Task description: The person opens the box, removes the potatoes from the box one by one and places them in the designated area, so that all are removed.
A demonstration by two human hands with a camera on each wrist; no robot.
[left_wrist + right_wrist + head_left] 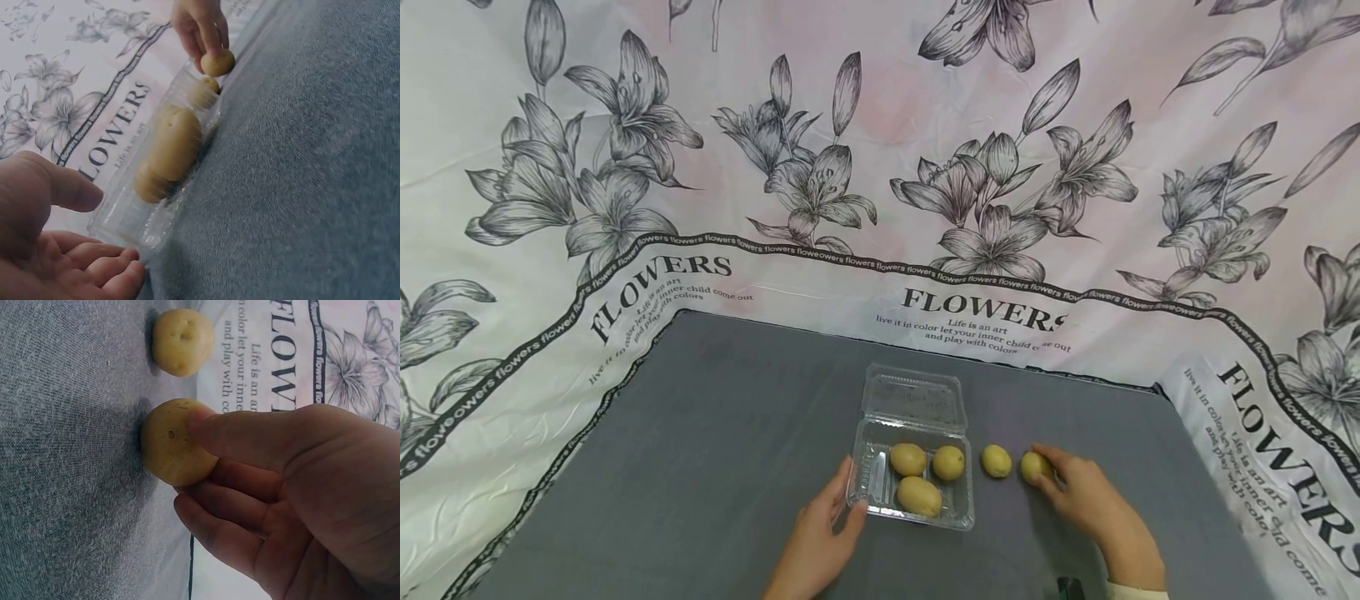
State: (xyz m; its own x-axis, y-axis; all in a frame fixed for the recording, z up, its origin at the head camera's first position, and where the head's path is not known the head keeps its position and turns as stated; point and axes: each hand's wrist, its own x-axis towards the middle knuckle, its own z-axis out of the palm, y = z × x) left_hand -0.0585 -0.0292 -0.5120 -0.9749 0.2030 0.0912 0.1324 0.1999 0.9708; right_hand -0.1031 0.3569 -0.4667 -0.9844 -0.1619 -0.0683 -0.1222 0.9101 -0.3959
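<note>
**Right grip on the outermost potato, left grip steadying the clamshell**

Grip on the right: right hand [1086, 492] curled round the small round yellow potato [1034, 467] at the far right of the row, thumb over the top and fingertips tucked beneath, as seen from the right wrist view [178, 442]. Resting on the grey felt tabletop [715, 450], well clear of the box. Probably firm, dense, fairly light at that size; matt, slightly dimpled skin, so unlikely to slip. Round enough to roll if let go, so best taken across the widest middle, just as now.

Left hand [820, 542] relaxed and spread, thumb and fingers against the near-left corner of the clear plastic clamshell box [871, 487]. Thin, flimsy walls by the look of them; likely to buckle or skid under a hard squeeze, so better braced at the rim or corner.

Inside the box tray: three yellow potatoes [919, 495], two in the far row, one larger oval in front. Lid hinged back, lying flat behind. One more loose yellow potato [996, 461] just beside the box, between it and the held one. Floral printed cloth [880, 167] draped all round.
</note>
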